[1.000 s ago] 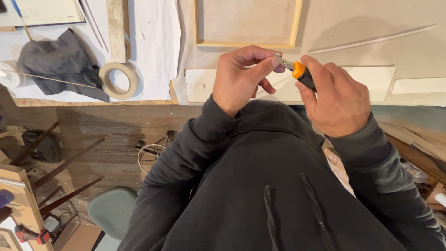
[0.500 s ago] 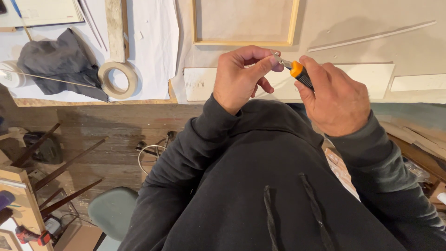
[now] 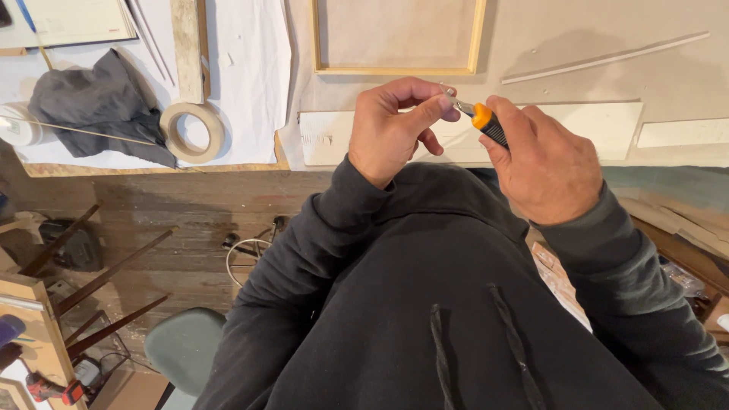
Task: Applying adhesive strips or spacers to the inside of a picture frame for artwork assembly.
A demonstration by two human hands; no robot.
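My right hand [image 3: 543,163] grips a small tool with an orange and black handle [image 3: 488,124], its metal tip pointing left. My left hand [image 3: 399,129] pinches that metal tip [image 3: 453,99] between thumb and fingers. Both hands hover close together over the near edge of the workbench, above a pale flat board [image 3: 607,125]. My dark hooded top fills the lower part of the view.
A wooden frame [image 3: 477,45] lies on the bench beyond my hands, and a thin wooden strip [image 3: 607,57] to its right. A roll of tape [image 3: 194,130] and a grey cloth [image 3: 95,106] lie at left on white paper. Below are a stool [image 3: 182,353] and wooden sticks.
Both hands have drifted slightly right and stayed together around the tool; the grip looks the same.
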